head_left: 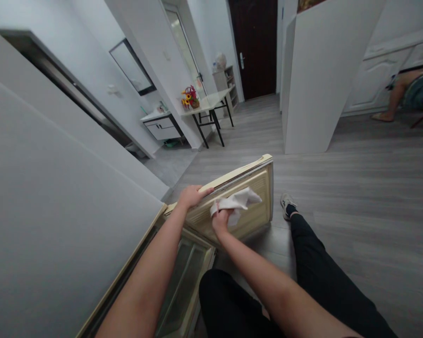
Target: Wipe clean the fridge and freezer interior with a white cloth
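A cream refrigerator door (246, 171) stands swung open in front of me, its ribbed inner panel and grey seal facing me. My left hand (191, 195) grips its top edge near the hinge side. A crumpled white cloth (240, 199) is held in my right hand (221, 221), against or just in front of the inner panel; I cannot tell whether it touches. Below my left forearm lies a cream-framed, see-through compartment front (185, 267).
My shoe (288, 205) rests on the grey wood-look floor (356, 197) right of the door. Beyond stand a white partition (313, 80), a small table (211, 101) with flowers, and a dark entrance door (255, 47). Another person's leg (396, 96) shows at the far right.
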A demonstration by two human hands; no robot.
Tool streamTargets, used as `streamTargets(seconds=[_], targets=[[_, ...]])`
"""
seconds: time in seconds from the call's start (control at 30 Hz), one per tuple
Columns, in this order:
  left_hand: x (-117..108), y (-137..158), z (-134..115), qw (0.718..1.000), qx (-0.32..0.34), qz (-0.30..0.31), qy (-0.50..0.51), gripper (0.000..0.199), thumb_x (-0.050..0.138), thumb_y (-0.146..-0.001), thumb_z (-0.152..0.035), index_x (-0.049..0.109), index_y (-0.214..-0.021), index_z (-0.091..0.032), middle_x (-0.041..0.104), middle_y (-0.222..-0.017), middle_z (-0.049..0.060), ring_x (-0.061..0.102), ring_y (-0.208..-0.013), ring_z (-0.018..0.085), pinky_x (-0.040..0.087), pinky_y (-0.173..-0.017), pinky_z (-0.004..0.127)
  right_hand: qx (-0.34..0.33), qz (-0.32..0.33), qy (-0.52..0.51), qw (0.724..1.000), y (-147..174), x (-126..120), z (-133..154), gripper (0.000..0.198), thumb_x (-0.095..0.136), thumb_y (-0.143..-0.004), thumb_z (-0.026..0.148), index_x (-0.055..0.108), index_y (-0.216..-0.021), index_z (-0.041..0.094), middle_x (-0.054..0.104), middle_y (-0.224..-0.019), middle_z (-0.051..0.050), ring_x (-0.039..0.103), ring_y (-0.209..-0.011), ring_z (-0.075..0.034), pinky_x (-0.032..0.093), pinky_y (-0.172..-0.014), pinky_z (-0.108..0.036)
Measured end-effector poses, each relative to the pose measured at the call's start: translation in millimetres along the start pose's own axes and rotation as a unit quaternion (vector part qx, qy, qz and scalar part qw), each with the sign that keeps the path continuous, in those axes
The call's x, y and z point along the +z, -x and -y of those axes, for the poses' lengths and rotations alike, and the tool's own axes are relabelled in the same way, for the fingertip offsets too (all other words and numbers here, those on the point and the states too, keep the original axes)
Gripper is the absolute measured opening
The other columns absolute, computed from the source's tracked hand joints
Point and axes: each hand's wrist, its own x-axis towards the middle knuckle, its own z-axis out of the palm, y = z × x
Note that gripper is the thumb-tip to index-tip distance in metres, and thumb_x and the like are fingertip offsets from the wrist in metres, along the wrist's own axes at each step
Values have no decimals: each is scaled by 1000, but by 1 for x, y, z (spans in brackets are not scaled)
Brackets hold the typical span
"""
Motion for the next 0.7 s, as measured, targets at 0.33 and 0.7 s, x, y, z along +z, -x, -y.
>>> streamTargets(seconds=[0.33, 0.7], targets=[[4, 5, 3, 1000, 21, -15, 0, 78, 27, -90, -82, 76, -90, -22, 77, -97, 12, 67, -88, 26, 36, -64, 30, -55, 224, -6, 973, 138, 73, -24, 49, 72, -77, 26, 68, -122, 7, 54, -139, -26, 46, -136, -37, 38, -116, -47], [-3, 16, -3, 999, 45, 0, -1, 77, 27, -88, -83, 74, -87, -22, 76, -93, 11, 66, -87, 26, 34, -62, 29, -7, -102, -123, 987, -45, -59, -50, 42, 58, -86, 47, 63, -107, 10, 63, -126, -21, 46, -135, -28, 25, -121, -45]])
